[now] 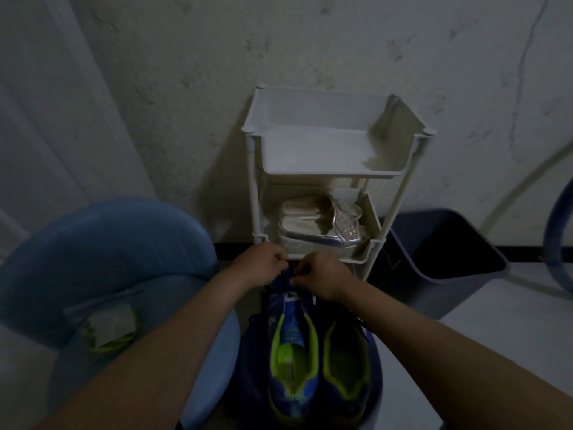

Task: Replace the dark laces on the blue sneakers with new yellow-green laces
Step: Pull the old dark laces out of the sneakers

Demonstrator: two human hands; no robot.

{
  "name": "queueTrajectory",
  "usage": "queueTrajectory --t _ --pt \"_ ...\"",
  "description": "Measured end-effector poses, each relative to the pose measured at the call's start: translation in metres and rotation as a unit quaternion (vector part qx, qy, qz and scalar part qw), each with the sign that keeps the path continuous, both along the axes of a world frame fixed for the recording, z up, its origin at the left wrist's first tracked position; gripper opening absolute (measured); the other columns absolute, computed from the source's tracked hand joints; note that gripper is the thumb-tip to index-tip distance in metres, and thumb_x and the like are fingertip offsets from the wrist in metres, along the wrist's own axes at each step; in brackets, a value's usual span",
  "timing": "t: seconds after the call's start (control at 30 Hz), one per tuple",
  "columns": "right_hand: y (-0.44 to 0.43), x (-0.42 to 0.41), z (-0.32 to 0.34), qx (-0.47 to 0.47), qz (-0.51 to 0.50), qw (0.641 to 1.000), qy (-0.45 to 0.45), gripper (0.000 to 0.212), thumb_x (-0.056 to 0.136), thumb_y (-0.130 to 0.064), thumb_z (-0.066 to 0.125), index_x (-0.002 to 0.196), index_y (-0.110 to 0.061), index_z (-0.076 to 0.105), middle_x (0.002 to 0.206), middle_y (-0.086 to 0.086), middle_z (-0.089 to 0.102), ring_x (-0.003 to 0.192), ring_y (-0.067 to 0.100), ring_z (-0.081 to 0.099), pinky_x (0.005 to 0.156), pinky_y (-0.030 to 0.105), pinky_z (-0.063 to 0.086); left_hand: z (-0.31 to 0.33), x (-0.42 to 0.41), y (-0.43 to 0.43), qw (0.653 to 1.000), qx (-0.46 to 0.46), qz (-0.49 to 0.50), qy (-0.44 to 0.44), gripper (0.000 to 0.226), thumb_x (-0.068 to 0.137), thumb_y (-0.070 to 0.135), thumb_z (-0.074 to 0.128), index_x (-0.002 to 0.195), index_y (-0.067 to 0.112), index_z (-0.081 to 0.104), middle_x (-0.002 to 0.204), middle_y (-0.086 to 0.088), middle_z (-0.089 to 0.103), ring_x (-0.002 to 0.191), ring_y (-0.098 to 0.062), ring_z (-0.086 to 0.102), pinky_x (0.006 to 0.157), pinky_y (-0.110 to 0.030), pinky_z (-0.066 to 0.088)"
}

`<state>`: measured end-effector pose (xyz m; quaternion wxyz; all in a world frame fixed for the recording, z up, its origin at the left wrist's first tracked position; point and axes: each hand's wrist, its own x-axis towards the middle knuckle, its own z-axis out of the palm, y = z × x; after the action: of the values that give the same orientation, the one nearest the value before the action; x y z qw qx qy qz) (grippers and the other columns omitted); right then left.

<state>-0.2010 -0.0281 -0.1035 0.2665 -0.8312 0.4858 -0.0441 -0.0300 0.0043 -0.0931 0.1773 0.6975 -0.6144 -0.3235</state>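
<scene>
Two blue sneakers with yellow-green linings stand side by side below me, the left sneaker (293, 352) and the right sneaker (347, 361), toes pointing away. My left hand (259, 268) and my right hand (322, 279) meet over the front of the left sneaker, fingers curled and pinching its dark lace (290, 279). Most of the lace is hidden under my fingers. A packet of yellow-green laces (108, 328) lies on the blue chair seat to my left.
A blue chair (108, 259) fills the left. A white tiered rack (328, 169) stands against the wall just beyond my hands, with silver sandals (319, 225) on its middle shelf. A dark bin (440, 262) sits to the right of the rack.
</scene>
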Motion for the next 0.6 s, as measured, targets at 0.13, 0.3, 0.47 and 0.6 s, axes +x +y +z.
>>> queueTrajectory --t 0.13,0.3,0.47,0.6 --pt "0.007 -0.001 -0.007 0.012 0.05 0.996 0.066 0.029 0.083 -0.045 0.072 0.092 -0.017 0.074 0.097 0.004 0.071 0.093 0.02 0.065 0.076 0.029 0.05 -0.002 0.001 -0.003 0.996 0.01 0.064 0.068 0.022 0.092 0.016 0.057 0.073 0.023 0.065 0.083 -0.005 0.07 0.071 -0.017 0.064 0.067 -0.031 0.053" --pt "0.002 0.001 -0.007 0.0 0.015 0.999 0.033 0.021 0.087 -0.035 0.068 0.088 -0.015 0.073 0.096 0.008 0.07 0.092 0.024 0.064 0.071 0.027 0.046 0.002 0.006 0.003 0.986 0.017 -0.017 -0.163 0.012 0.092 0.021 0.053 0.098 0.019 0.063 0.111 -0.006 0.062 0.099 -0.024 0.059 0.087 -0.039 0.052" --pt "-0.005 0.007 0.003 -0.021 -0.004 0.997 -0.068 0.016 0.09 -0.029 0.067 0.089 -0.014 0.071 0.094 0.008 0.071 0.089 0.022 0.065 0.072 0.031 0.046 0.009 -0.003 0.005 0.986 -0.075 -0.114 -0.091 0.044 0.087 0.021 0.057 0.125 0.042 0.058 0.12 0.004 0.065 0.107 -0.016 0.059 0.092 -0.037 0.051" --pt "-0.006 0.004 0.001 -0.009 -0.023 0.996 -0.089 0.02 0.088 -0.033 0.07 0.087 -0.014 0.074 0.089 0.007 0.073 0.082 0.017 0.065 0.073 0.03 0.048 0.013 0.0 0.001 0.975 -0.065 -0.106 -0.185 0.016 0.091 0.03 0.058 0.093 0.032 0.074 0.093 0.005 0.07 0.088 -0.015 0.064 0.082 -0.038 0.054"
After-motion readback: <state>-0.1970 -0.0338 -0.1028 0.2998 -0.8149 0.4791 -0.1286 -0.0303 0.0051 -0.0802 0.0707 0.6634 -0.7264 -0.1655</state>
